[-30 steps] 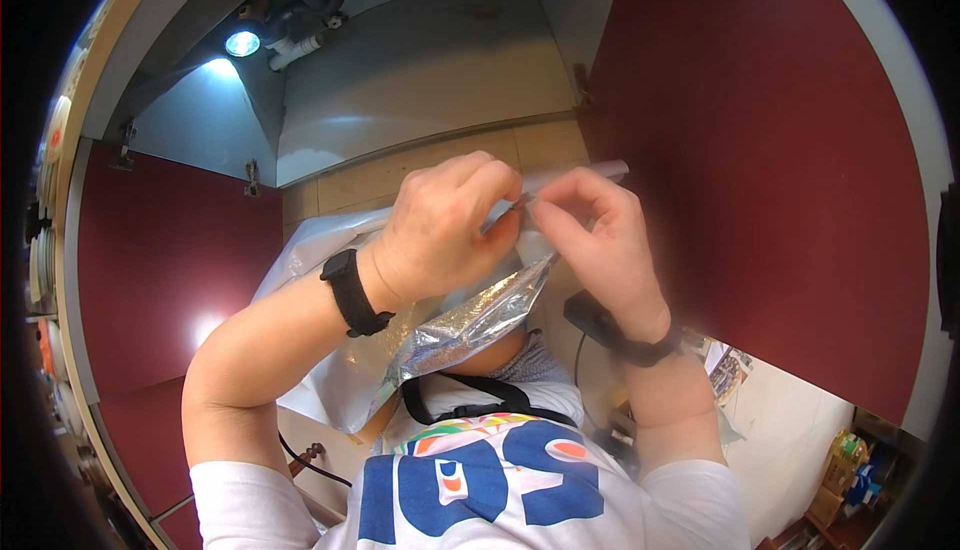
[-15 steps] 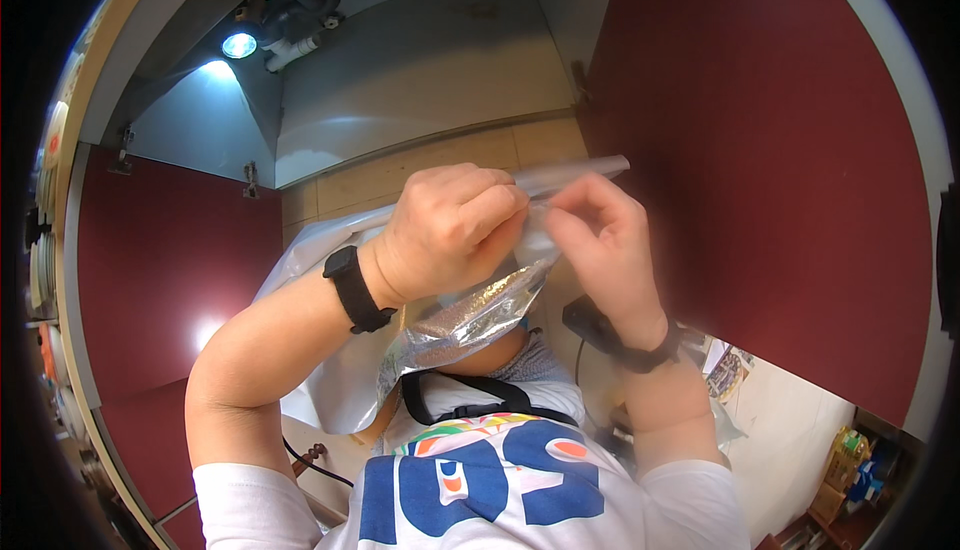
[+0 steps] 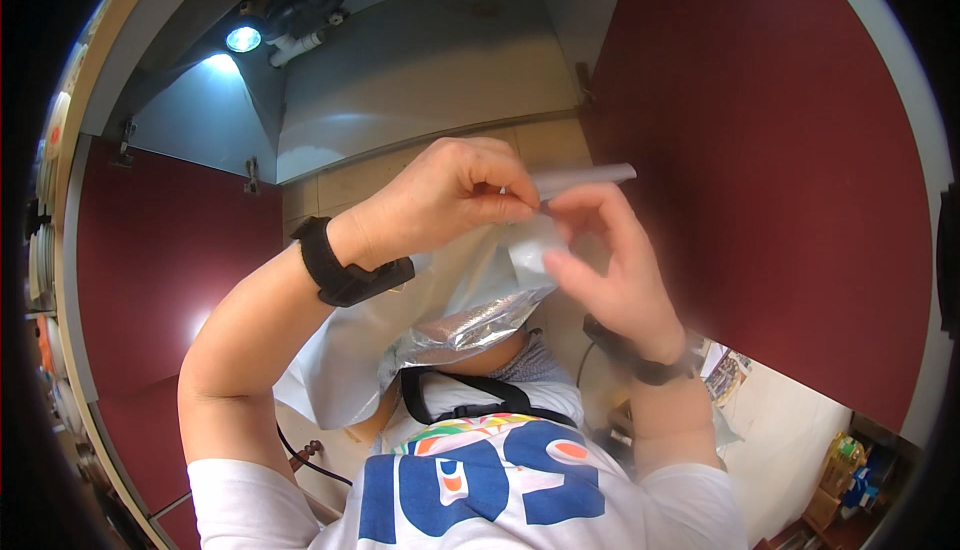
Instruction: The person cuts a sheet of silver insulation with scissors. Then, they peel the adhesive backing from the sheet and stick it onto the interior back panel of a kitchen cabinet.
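Note:
A large silvery foil sheet [image 3: 480, 322] with a whitish, greyish face hangs in front of my torso, its lower edge crinkled and shiny. One grey edge [image 3: 590, 180] of it sticks out to the right like a narrow rolled strip. My left hand [image 3: 455, 190], wearing a black wristband, pinches the sheet near its upper edge with thumb and fingers. Beside it my right hand [image 3: 625, 265], also with a dark wristband, has its thumb and curved index finger apart. The right index fingertip is close to the left fingertips; slight blur hides whether it touches the sheet.
An open cabinet [image 3: 430, 70] with dark pipes and a lit lamp [image 3: 243, 40] lies ahead. Dark red doors stand open on the left [image 3: 180, 270] and right [image 3: 770, 160]. Small packages [image 3: 850, 470] sit on a shelf at lower right.
My right thumb has moved down and away from the index finger, so the right fingers are spread. My left wrist has turned and my left fingers extend further right.

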Demonstrator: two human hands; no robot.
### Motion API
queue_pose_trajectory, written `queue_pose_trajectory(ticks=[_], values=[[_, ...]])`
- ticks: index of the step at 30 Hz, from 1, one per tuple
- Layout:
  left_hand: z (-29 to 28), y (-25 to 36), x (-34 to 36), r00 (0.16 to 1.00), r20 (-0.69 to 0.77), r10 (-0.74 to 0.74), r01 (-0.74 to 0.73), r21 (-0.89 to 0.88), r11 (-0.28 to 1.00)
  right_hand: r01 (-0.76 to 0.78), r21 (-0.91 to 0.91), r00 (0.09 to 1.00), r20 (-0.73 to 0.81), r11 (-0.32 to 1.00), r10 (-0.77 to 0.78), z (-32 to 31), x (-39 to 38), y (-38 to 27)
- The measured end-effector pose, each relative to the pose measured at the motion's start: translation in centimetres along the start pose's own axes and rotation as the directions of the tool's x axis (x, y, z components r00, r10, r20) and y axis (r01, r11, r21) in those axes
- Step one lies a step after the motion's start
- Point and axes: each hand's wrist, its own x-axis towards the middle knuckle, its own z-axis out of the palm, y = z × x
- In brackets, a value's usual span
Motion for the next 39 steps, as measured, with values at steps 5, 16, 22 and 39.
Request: queue_pose_trajectory(ticks=[5,16,22,39], values=[[-0.1,1.0,-1.0,1.0,-0.014,-0.014,0.015,0.034,0.999,0.004,0.191,0.99,0.139,0.982,-0.031,-2.6,0.2,0.0],[-0.9,0.8,-2.3,0.995,-0.083,-0.053,0.058,0.053,0.997,-0.282,0.154,0.833,0.528,0.947,0.162,-0.5,6.3,2.7],[-1.7,0.6,-2.3,0.995,-0.014,-0.101,0.101,0.012,0.995,-0.486,0.08,0.671,0.673,0.87,0.313,-1.3,7.2,0.7],[-2.2,-0.7,-1.7,0.99,-0.142,0.02,-0.039,-0.133,0.99,-0.356,0.292,0.851,0.494,0.888,0.179,-1.2,8.2,2.5]])
